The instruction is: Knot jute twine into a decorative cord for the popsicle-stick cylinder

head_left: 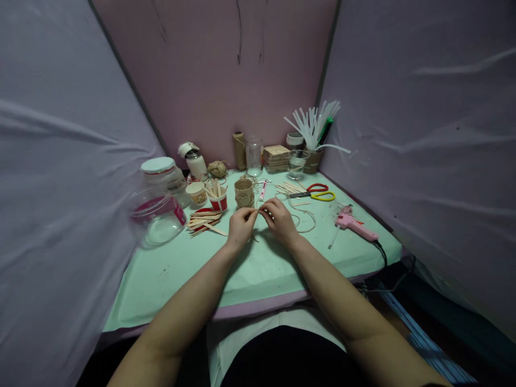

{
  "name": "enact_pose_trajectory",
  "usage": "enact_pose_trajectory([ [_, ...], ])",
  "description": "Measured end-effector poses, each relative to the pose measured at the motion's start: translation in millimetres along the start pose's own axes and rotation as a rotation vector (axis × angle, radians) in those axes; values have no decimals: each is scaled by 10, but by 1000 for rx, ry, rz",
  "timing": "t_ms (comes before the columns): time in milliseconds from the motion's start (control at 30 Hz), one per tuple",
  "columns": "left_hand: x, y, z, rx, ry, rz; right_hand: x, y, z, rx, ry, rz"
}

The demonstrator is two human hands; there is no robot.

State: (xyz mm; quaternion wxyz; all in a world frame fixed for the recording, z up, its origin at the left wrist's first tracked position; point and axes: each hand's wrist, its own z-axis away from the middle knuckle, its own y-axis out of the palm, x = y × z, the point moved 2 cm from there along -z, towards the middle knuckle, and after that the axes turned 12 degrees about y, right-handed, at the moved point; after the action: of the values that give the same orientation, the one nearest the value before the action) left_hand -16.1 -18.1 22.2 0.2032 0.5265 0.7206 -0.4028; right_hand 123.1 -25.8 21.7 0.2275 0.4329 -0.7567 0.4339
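Note:
My left hand [241,226] and my right hand [280,220] meet fingertip to fingertip over the middle of the table. Both are closed in a pinch on a thin piece of twine [311,219], which trails in loose loops to the right; a short end shows below my left fingers. The bit between the fingertips is mostly hidden. Just behind my hands stands a small brown cup-shaped holder [244,194] with twine around it. A pink-and-white tool [263,190], possibly a small cutter, lies beyond my right hand.
Scissors [318,193] and a pink glue gun [355,224] with its cord lie right. Wooden sticks [203,221], a red paper cup [219,203] and clear plastic jars [161,228] are left. Behind stand a twine ball [217,169], coasters [276,158] and glue sticks [312,126].

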Motion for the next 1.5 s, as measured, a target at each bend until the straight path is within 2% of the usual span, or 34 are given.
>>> enact_pose_trajectory([
  [200, -12, 13, 5, 49, 62, -40, -80, 13, -34, -34, 152, -113],
  [533, -22, 20, -9, 134, 75, 18, -109, 43, -44, -28, 335, -220],
  [667, 11, 25, -11, 131, 14, 68, -121, 40, -50, -12, 357, -281],
  [833, 3, 26, 1, 114, -26, 23, -135, 34, -53, 7, 360, -378],
  [1033, -18, 27, 17, 86, 53, -64, -127, 69, -47, -9, 386, -465],
  [1333, -11, 36, 21, 75, 115, -60, -140, 84, -59, -10, 457, -569],
  [1500, -11, 47, 24, 81, 67, -36, -146, 96, -62, 25, 534, -694],
])
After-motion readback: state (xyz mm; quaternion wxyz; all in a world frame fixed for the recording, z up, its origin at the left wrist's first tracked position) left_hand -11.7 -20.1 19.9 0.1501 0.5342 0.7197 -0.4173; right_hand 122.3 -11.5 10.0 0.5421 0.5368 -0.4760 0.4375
